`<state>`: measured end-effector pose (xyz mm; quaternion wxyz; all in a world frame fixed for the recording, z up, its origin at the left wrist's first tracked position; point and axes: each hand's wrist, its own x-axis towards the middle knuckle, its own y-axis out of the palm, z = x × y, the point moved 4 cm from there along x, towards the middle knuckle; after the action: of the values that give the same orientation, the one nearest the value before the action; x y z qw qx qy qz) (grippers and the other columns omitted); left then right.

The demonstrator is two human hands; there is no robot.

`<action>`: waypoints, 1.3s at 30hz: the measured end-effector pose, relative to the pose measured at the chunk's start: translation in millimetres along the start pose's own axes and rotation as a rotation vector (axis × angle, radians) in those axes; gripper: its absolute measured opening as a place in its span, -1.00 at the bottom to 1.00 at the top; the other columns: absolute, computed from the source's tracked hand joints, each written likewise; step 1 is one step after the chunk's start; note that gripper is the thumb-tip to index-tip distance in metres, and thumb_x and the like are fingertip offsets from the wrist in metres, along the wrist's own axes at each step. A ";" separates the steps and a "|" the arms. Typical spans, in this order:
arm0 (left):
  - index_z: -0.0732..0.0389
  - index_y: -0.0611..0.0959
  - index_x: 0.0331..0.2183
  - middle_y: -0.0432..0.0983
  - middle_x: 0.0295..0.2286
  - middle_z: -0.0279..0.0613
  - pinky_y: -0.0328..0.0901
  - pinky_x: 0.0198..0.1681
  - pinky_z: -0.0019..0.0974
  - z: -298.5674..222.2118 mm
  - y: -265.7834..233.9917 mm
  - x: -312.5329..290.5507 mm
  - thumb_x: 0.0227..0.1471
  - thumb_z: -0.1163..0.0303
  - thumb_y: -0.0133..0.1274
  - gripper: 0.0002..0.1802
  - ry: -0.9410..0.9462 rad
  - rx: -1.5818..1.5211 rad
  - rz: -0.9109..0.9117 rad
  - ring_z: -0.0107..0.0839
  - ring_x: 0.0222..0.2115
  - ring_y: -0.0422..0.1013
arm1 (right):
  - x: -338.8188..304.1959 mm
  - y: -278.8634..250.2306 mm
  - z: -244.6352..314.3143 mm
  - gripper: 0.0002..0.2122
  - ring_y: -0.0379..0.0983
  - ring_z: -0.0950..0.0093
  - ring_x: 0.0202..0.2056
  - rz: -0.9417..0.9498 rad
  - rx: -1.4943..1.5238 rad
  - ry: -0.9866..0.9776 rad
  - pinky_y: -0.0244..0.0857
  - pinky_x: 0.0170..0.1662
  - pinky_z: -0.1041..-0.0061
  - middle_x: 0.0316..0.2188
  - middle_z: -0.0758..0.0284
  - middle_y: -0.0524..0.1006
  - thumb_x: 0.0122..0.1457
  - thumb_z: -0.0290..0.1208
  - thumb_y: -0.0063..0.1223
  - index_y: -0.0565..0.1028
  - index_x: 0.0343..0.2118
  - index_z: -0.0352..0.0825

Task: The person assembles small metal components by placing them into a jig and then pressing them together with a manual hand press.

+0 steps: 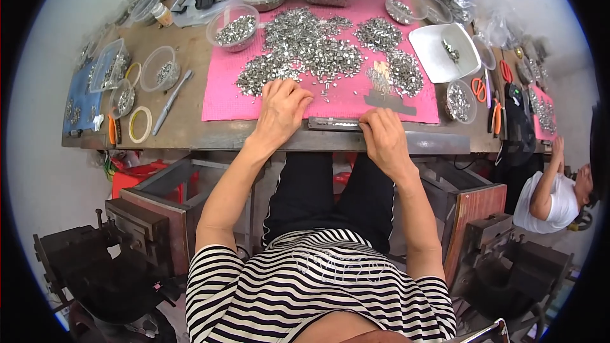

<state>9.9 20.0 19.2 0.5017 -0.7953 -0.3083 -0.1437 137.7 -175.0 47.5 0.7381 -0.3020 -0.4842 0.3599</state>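
Small shiny metal pieces lie in heaps [311,44] on a pink mat [222,98]. At the near edge of the biggest heap is my left hand [279,109], thumb and fingers pinched together; anything between the fingertips is too small to make out. Along the mat's front edge lies a narrow dark metal bar [327,124] with a row of small bright pieces along it. My right hand [385,140] is closed at the bar's right end, thumb and fingertips gripping it. A flat grey strip [391,105] rests on the mat just beyond that hand.
Clear tubs of metal pieces [235,28] line the mat's far side. A white tray [438,57] stands at right, near orange-handled tools [497,114]. Tape rolls [140,124] and a blue-grey tool [171,101] lie left. Another person [553,197] sits at far right.
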 end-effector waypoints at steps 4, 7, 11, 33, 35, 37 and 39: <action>0.14 0.71 -0.34 0.50 -0.38 -0.27 0.18 -0.02 -0.14 -2.7 0.3 0.3 0.02 0.45 0.25 -0.91 -0.005 0.032 -0.008 -0.25 -0.24 0.41 | -3.9 -0.7 5.2 -0.85 0.44 0.23 -0.27 -0.001 -0.105 -0.056 0.27 -0.17 0.26 -0.32 0.25 0.50 0.07 -0.63 0.20 0.47 -0.31 -0.38; 0.10 0.71 -0.37 0.48 -0.39 -0.31 0.14 0.03 -0.08 -4.2 -0.6 0.7 -0.01 0.43 0.27 -0.92 -0.002 0.067 -0.039 -0.26 -0.25 0.39 | -5.5 -5.8 3.7 -0.84 0.47 0.24 -0.23 -0.008 -0.101 -0.106 0.28 -0.15 0.29 -0.28 0.26 0.54 0.06 -0.62 0.21 0.51 -0.29 -0.38; 0.11 0.70 -0.38 0.50 -0.39 -0.33 0.12 0.04 -0.07 -4.1 -4.8 5.8 0.01 0.43 0.26 -0.94 -0.015 0.069 0.016 -0.27 -0.25 0.41 | -14.2 -18.4 -24.8 -0.84 0.56 0.31 -0.23 -0.156 0.180 0.128 0.38 -0.14 0.40 -0.27 0.23 0.62 0.14 -0.62 0.20 0.61 -0.20 -0.37; 0.05 0.70 -0.38 0.49 -0.43 -0.34 0.07 0.10 0.05 -7.1 10.2 32.3 0.00 0.36 0.27 -0.92 0.011 0.059 0.087 -0.28 -0.23 0.39 | -56.6 5.7 -76.2 -0.87 0.47 0.68 -0.34 -0.351 0.547 0.615 0.35 -0.23 0.67 -0.38 0.44 0.58 0.36 -0.52 0.07 0.60 -0.13 -0.42; 0.01 0.72 -0.35 0.49 -0.42 -0.35 0.07 0.11 0.05 -9.3 10.1 34.4 0.01 0.38 0.26 -0.92 0.073 0.056 0.108 -0.30 -0.23 0.39 | -55.3 6.2 -75.8 -0.88 0.50 0.66 -0.35 -0.371 0.551 0.620 0.37 -0.26 0.64 -0.40 0.41 0.60 0.33 -0.52 0.09 0.61 -0.16 -0.40; -0.01 0.72 -0.34 0.48 -0.42 -0.35 0.07 0.12 0.05 -10.2 11.9 34.9 0.01 0.39 0.26 -0.90 0.122 0.072 0.142 -0.30 -0.23 0.39 | -54.7 6.2 -75.9 -0.89 0.52 0.63 -0.37 -0.391 0.554 0.625 0.38 -0.29 0.60 -0.42 0.39 0.62 0.31 -0.51 0.11 0.62 -0.19 -0.38; 0.02 0.72 -0.34 0.49 -0.40 -0.33 0.07 0.12 0.04 -10.7 14.5 34.6 0.00 0.41 0.25 -0.90 0.177 0.097 0.196 -0.30 -0.21 0.39 | -55.3 5.8 -75.0 -0.89 0.52 0.64 -0.37 -0.390 0.549 0.617 0.37 -0.29 0.61 -0.42 0.40 0.62 0.31 -0.51 0.12 0.62 -0.19 -0.38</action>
<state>46.6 18.1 32.4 0.5763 -0.7807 -0.1904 -0.1487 191.3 -224.6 -10.7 0.9545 -0.0916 -0.1761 0.2224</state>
